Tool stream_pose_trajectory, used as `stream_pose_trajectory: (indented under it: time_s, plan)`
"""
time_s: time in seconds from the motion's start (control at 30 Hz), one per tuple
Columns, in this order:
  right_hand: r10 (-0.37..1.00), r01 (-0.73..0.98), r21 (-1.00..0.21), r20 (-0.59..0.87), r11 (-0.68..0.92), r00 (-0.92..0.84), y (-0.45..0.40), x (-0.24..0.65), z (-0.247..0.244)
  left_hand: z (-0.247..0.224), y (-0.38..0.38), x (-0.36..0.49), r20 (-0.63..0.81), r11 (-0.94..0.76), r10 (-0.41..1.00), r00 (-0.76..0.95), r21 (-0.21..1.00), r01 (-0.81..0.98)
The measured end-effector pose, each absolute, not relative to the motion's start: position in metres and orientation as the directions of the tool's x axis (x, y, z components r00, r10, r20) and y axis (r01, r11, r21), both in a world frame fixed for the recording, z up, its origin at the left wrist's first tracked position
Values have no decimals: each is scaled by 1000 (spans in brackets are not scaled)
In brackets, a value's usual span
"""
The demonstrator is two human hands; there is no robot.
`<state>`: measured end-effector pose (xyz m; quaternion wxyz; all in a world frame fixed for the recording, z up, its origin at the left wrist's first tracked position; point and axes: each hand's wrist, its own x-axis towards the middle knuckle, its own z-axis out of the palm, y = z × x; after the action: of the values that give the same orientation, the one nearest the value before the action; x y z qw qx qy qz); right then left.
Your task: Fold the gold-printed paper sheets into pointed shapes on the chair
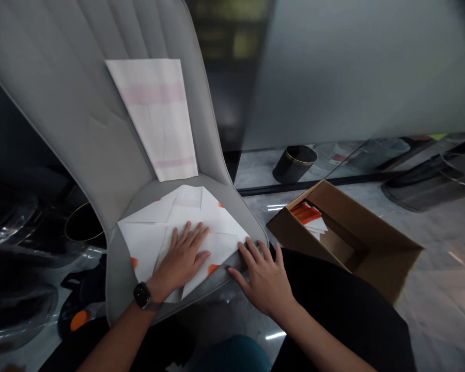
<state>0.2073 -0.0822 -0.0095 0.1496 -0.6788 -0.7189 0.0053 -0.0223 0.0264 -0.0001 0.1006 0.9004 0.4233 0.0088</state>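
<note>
Left hand: I am pressing my left hand (182, 258) flat on the folded white paper (147, 245), its fingers spread and its palm down, not gripping anything. My wrist is angling in from the lower left, wearing a black smartwatch (141, 294).

Right hand: I am resting my right hand (261, 283) open beside the paper, with the fingers spread and the thumb reaching toward the front edge of the seat. My fingertips (248, 247) are lying at the paper's edge, and this hand is not holding anything either.

Paper: The paper is lying on the seat of the grey padded chair (62, 103), showing orange marks along its folds and edges.

Chair back: A pale sheet with pink bands (151, 113) is lying against the chair back, above my hands.

Right side: A cardboard box (356, 248) is sitting open on the marble floor (442, 258), just past my right arm, holding orange and white papers (308, 217). My black-clothed lap (344, 305) is partly blocking its near corner.

Further ahead: A black bin with a gold rim (294, 164) is standing beyond the box, near the base of a frosted glass panel (352, 67).
</note>
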Motion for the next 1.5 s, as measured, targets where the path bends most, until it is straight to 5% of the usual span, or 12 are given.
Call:
stream_pose_trajectory:
  time_s: [0.2,0.47,1.5]
  plan:
    - [974,966,-230,218,117,-66,-76,205,-7,0,24,-24,-50,-632,760,648,177,754]
    - [933,892,-273,103,361,-346,-9,214,-10,-5,21,-25,3,-620,777,629,175,765]
    - [860,836,-208,179,508,-478,-49,198,-26,-6,21,-34,9,-640,762,648,164,750]
